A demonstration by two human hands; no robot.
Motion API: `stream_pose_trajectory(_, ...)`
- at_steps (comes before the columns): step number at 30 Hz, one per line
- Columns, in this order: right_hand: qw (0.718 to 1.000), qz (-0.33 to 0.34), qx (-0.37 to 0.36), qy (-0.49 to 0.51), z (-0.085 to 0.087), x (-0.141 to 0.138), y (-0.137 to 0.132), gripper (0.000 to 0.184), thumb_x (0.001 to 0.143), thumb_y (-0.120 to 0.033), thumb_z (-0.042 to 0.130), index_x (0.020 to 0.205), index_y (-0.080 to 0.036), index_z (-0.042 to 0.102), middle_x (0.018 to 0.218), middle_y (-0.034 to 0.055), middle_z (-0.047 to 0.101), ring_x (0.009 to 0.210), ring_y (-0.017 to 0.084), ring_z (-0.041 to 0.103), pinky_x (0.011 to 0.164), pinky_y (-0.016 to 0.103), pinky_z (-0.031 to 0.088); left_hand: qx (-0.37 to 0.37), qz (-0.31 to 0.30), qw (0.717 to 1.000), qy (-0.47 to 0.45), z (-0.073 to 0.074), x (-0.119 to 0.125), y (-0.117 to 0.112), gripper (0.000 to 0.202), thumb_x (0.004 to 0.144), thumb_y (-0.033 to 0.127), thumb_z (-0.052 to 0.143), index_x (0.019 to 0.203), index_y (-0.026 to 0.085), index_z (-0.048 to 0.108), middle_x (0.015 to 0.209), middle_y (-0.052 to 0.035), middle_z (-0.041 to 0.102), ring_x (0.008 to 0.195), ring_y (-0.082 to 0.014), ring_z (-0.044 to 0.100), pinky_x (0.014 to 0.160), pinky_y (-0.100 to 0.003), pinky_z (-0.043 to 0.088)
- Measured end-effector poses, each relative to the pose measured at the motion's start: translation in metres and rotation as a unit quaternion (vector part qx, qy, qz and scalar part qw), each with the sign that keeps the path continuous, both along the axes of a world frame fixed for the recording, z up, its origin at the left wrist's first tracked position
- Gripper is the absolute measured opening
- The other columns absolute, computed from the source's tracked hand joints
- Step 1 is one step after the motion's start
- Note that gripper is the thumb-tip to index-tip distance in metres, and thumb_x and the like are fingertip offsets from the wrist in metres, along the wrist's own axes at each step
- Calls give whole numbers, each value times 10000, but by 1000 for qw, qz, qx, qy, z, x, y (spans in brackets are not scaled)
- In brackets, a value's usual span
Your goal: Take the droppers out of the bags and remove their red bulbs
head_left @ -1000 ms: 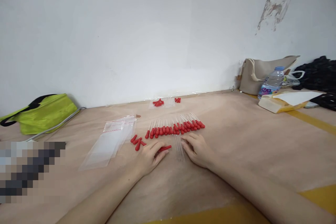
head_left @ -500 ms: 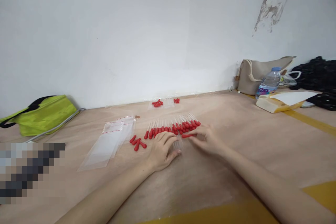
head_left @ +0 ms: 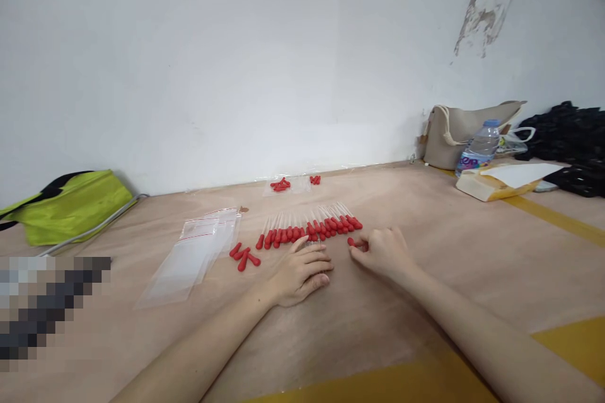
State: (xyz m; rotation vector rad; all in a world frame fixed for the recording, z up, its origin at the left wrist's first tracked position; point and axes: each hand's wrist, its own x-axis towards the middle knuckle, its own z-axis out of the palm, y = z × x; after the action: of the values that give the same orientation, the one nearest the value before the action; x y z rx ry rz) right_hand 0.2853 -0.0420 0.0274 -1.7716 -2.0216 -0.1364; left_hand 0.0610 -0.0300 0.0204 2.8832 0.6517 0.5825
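Observation:
A row of clear droppers with red rubber bulbs [head_left: 309,228] lies across the brown table [head_left: 425,252]. My right hand [head_left: 382,254] rests just right of the row, fingers curled round a red bulb [head_left: 351,242] whose end shows at the fingertips. My left hand [head_left: 302,271] lies palm down just below the row, fingers stretched out over some clear glass tubes. A few loose red bulbs [head_left: 243,256] lie left of that hand.
A stack of clear zip bags [head_left: 191,253] lies at the left, a bag with red bulbs [head_left: 283,186] by the wall. A lime green bag [head_left: 66,204] sits far left. A beige bag [head_left: 456,132], water bottle [head_left: 475,150] and black cloth [head_left: 567,132] are far right.
My right hand went up to the row and then curled closed on a red bulb at the row's right end. My left hand slid right, off the red bulb, onto the glass tubes.

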Motion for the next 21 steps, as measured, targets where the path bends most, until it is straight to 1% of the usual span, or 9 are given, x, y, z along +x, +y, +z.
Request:
stream_pose_trajectory(3,999,2,-31,23,-2,1,2,163,687,-367,576,596,-242,628,603,-27,650,601,150,574,575,267,243,0,19,999,-32,1,0,1,254,885,272,404,1079,235,565,1077,-33,620,1165,-190,442,1043,-446,205)
stream_pose_trajectory(6,997,16,-52,46,-3,5,5,210,639,-438,626,570,-241,610,597,-38,638,576,140,566,532,247,236,20,59,995,-82,4,5,9,216,864,259,439,1009,211,591,1024,-53,619,1060,-192,505,972,-407,320)
stream_pose_trajectory(8,996,19,-64,67,-2,7,7,277,607,-498,641,548,-232,596,570,-38,620,536,128,545,506,237,236,36,88,989,-110,9,12,19,177,841,252,473,950,202,603,962,-56,618,953,-188,542,884,-373,392)
stream_pose_trajectory(9,994,17,-69,81,-1,8,7,307,599,-528,637,544,-229,596,556,-36,612,520,123,535,499,234,240,44,99,987,-118,13,17,26,159,828,250,490,925,202,607,934,-54,614,910,-186,548,845,-361,412)
stream_pose_trajectory(11,991,6,-75,109,-1,11,9,356,625,-577,595,556,-228,610,532,-30,598,502,119,519,496,232,251,59,111,986,-112,19,28,41,147,798,253,532,912,205,612,909,-50,605,882,-192,543,814,-355,423)
stream_pose_trajectory(14,990,-21,-57,129,-3,15,14,427,734,-584,472,570,-217,616,500,-17,569,481,114,494,496,235,257,75,104,989,-73,24,47,61,202,753,285,592,937,208,625,915,-56,594,895,-210,534,822,-364,417)
stream_pose_trajectory(16,990,-40,-38,132,-7,18,19,458,783,-561,409,565,-207,603,483,-13,550,473,113,481,493,237,254,73,90,992,-51,23,58,70,212,744,311,605,928,211,638,911,-54,595,892,-211,537,827,-363,413)
stream_pose_trajectory(18,988,-48,-31,141,-11,21,23,465,802,-547,382,580,-204,604,472,-13,541,470,114,479,492,236,251,63,79,993,-58,19,66,74,167,745,312,604,874,217,655,886,-45,599,872,-203,544,817,-355,412)
stream_pose_trajectory(21,987,-50,-27,151,-14,23,26,464,814,-537,367,610,-206,620,479,-11,544,465,114,479,493,234,251,45,82,990,-106,12,72,76,94,769,250,573,779,215,660,802,-29,601,806,-179,554,785,-334,421)
